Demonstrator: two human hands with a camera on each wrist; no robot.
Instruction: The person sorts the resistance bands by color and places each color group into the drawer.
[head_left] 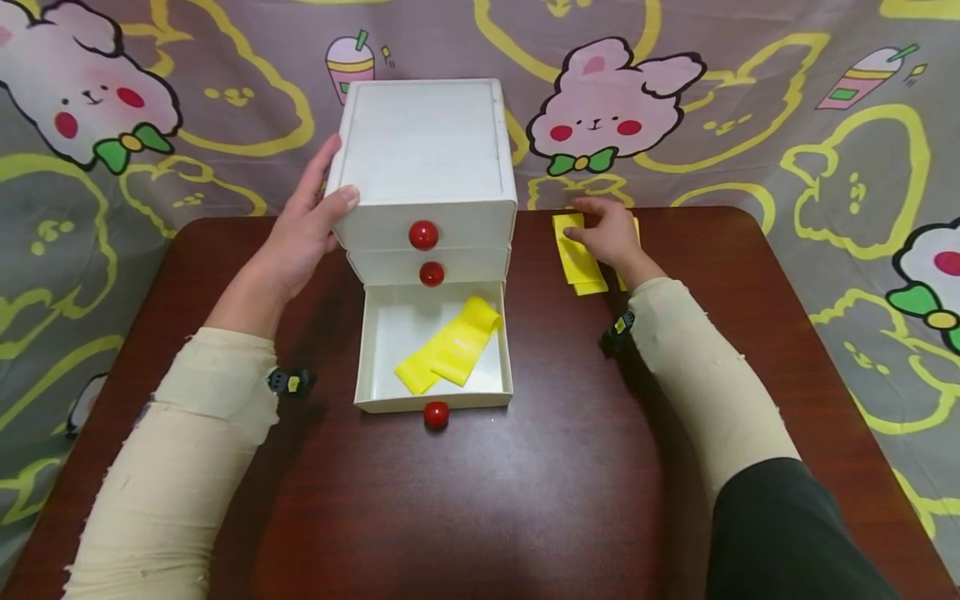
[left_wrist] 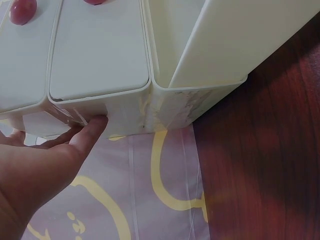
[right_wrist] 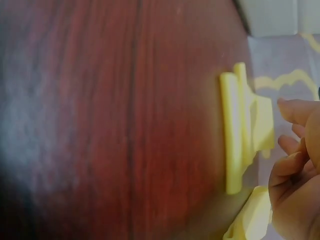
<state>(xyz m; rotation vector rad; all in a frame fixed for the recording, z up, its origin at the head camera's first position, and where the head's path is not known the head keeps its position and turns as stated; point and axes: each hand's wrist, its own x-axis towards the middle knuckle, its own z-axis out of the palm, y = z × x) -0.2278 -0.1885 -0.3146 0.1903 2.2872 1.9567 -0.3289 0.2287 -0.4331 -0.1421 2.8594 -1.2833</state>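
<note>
A white drawer unit (head_left: pixel 420 142) with red knobs stands at the back of the table, its bottom drawer (head_left: pixel 382 333) pulled out. Inside that drawer lies a folded yellow loop band (head_left: pixel 457 346) with small pale print. My left hand (head_left: pixel 296 229) rests against the unit's left side, thumb by the top front corner; in the left wrist view its fingers (left_wrist: pixel 92 132) touch the side wall. Over more folded yellow bands (head_left: pixel 577 258) right of the unit, my right hand (head_left: pixel 611 237) hovers with loosely bent fingers. The right wrist view shows a gap between fingertips and bands (right_wrist: pixel 232 135).
Two upper drawers with red knobs (head_left: pixel 423 235) are closed. A patterned cloth (head_left: pixel 720 108) hangs right behind the dark wooden table (head_left: pixel 450 500). Another yellow band (right_wrist: pixel 252 215) lies below my right hand in the right wrist view.
</note>
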